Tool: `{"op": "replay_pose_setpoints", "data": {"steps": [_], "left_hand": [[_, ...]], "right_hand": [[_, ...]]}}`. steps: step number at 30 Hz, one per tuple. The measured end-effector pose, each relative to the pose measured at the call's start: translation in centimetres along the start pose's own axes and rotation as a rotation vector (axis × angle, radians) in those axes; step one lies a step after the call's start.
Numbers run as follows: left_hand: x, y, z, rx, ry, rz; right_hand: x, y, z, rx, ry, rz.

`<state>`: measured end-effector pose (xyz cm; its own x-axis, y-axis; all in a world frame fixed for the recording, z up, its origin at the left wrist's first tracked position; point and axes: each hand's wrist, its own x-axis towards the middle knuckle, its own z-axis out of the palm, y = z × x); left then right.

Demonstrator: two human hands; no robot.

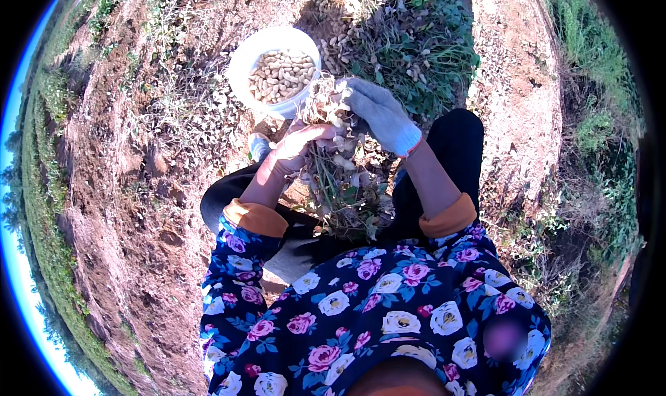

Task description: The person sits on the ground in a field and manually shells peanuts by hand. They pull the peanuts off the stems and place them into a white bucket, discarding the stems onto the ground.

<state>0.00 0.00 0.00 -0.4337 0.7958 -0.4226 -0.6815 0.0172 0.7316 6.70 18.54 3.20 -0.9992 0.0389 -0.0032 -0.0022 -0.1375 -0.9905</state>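
Picking pods (345, 161) off the peanut plant (327, 177) looks like the step in hand. Plant's on the near side of the white bucket (242, 57), top end by its rim. Bare L hand (294, 145), also nearside of bucket, is curled round the plant; gloved R hand (381, 113), just right of bucket, has fingers bent at the plant's top, can't tell if gripping. Next move prob. calls for a pinch & tug, w/ pods going onto peanuts (281, 77) in bucket. No brands, labels or writing legible.

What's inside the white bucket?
The white bucket holds a heap of peanuts in their pale shells. Only the top layer shows; it covers the bottom, so whatever lies deeper cannot be seen.
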Motion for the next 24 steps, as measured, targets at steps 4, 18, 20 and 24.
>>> {"op": "replay_pose_setpoints", "data": {"steps": [4,18,20,24], "left_hand": [[-0.3,0.7,3.2,0.248,0.008,0.141],[0.7,-0.4,-3.9,0.288,-0.189,0.801],[-0.3,1.5,-2.6,0.625,-0.115,0.883],[0.5,0.9,-1.8,0.207,0.034,0.606]], "right_hand": [[0.2,-0.7,1.4,0.328,0.287,0.282],[4.1,0.3,-1.1,-0.021,0.098,0.097],[0.6,-0.5,-0.4,0.022,-0.041,0.147],[-2.1,-1.2,1.8,-0.523,0.005,0.003]]}}
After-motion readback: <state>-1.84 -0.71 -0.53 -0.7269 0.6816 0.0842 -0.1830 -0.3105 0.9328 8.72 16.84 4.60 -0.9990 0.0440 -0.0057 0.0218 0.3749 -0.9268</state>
